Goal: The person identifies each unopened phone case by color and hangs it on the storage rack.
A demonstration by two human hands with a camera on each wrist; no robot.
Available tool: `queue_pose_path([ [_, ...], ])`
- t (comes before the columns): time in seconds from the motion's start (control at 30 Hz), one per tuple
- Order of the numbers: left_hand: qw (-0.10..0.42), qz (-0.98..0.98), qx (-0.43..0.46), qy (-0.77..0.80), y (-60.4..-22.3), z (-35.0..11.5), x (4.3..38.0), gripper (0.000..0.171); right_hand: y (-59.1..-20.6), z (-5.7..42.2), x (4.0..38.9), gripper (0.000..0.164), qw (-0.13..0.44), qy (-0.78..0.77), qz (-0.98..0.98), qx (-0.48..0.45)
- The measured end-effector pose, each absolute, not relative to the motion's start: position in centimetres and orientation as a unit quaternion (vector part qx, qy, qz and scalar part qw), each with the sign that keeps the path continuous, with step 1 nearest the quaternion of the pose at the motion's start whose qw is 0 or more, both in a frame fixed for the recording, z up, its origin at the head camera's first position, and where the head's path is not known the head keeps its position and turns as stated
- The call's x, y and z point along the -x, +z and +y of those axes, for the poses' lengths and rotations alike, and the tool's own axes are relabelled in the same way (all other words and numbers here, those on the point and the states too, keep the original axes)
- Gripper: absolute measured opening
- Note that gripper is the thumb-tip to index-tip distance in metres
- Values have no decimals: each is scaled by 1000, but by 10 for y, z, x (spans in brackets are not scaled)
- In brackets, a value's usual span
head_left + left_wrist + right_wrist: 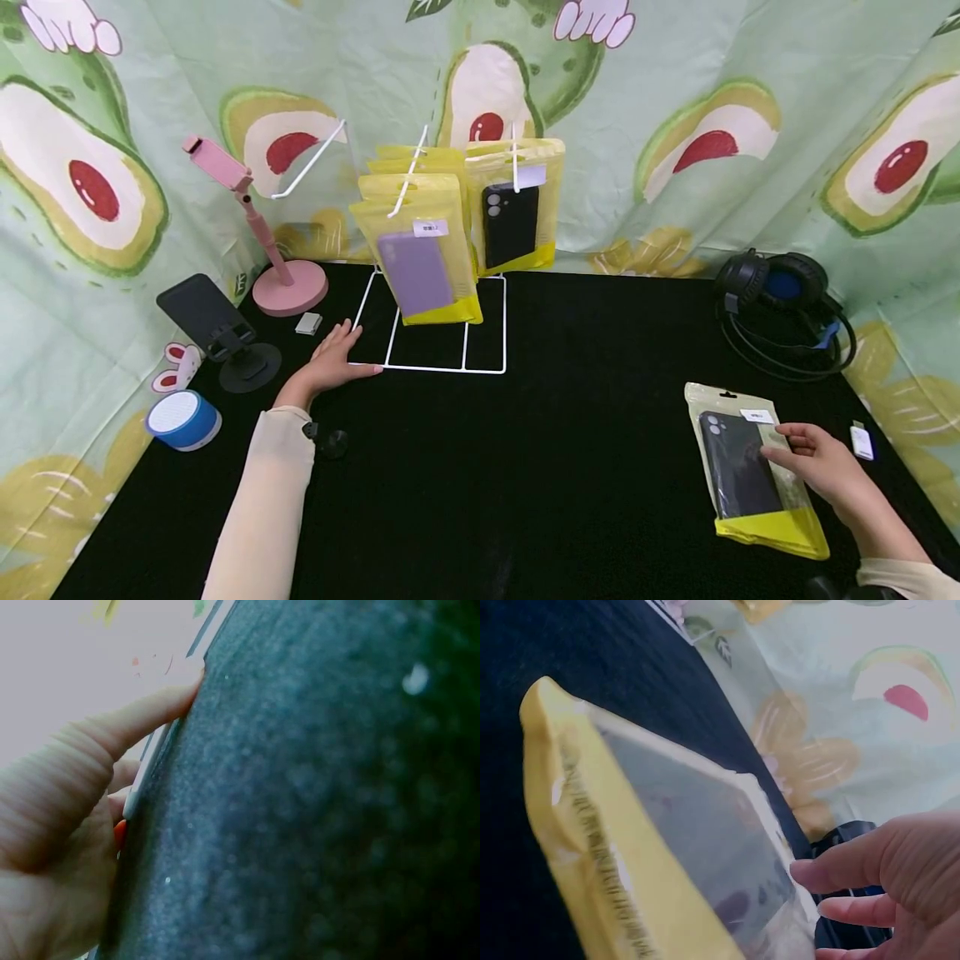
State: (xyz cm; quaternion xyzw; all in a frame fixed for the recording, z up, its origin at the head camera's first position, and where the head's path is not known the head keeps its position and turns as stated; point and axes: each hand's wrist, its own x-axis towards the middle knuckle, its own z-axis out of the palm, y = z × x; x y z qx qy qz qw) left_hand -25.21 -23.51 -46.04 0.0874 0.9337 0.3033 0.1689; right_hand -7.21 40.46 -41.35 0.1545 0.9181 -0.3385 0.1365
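A white wire display rack (504, 333) stands at the back, with several yellow-edged pouches on its prongs. The front left pouch (416, 258) shows a lilac phone case, the right one (517, 208) a black case. At the rack's front left corner rests my left hand (333, 360), thumb along the front wire, fingers spread. The left wrist view shows that thumb (154, 712) against the white wire. On the right lies another pouch (750, 467) holding a dark phone case. My right hand (825, 467) touches its right side, with thumb and fingers apart; in the right wrist view the fingertips (810, 876) meet its edge.
At left are a pink stand (288, 287), a black phone stand (247, 367), a blue speaker (183, 421) and a small grey piece (308, 323). Black headphones (780, 308) lie at back right, and a white USB stick (862, 442) lies beyond my right hand. An avocado-print curtain (600, 217) hangs behind.
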Motion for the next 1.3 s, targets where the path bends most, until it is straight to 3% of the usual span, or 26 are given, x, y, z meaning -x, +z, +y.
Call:
queue_pose_path([
  [0.27, 169, 932, -83, 309, -459, -234, 251, 99, -423, 398, 74, 61, 129, -334, 920, -158],
  [0.6, 175, 931, -75, 313, -458, -233, 252, 101, -415, 379, 82, 37, 103, -397, 901, -142],
  [1.03, 176, 930, -76, 312, -458, -234, 251, 100, -381, 275, 124, 9, 8, -592, 806, -2],
  [1.3, 179, 930, -72, 314, -458, -233, 252, 101, -331, 206, 150, 17, -71, -710, 691, 116],
])
